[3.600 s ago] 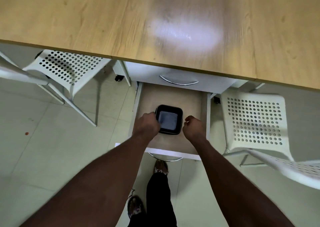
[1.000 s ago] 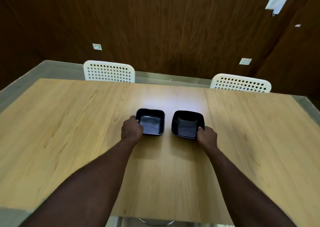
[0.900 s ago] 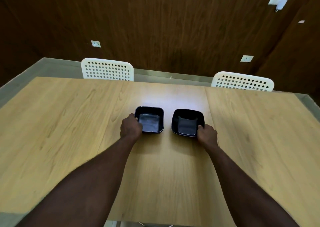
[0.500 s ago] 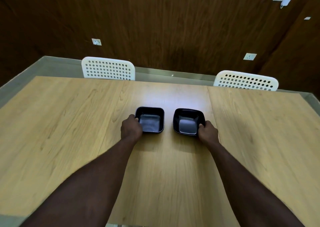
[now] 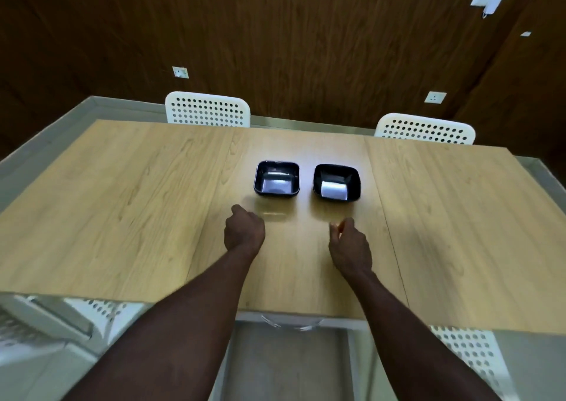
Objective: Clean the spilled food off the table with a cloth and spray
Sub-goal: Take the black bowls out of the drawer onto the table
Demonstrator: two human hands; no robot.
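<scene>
Two square black bowls stand side by side on the light wooden table (image 5: 122, 201), near its middle. The left bowl (image 5: 277, 182) and the right bowl (image 5: 336, 186) both look empty, with glare on their bottoms. My left hand (image 5: 245, 232) hovers just in front of the left bowl, apart from it, fingers loosely curled and holding nothing. My right hand (image 5: 349, 247) is likewise in front of the right bowl, loosely curled and empty. Neither a cloth nor a spray bottle is in view.
An open drawer (image 5: 291, 354) sticks out under the table's near edge, between my arms. White perforated chairs stand at the far left (image 5: 208, 109), far right (image 5: 425, 129), near left (image 5: 92, 311) and near right (image 5: 468, 357). A dark wood wall is behind.
Both hands have let go of the bowls and drawn back toward me; the bowls stay on the table. Earlier, the bowls came up out of the drawer.
</scene>
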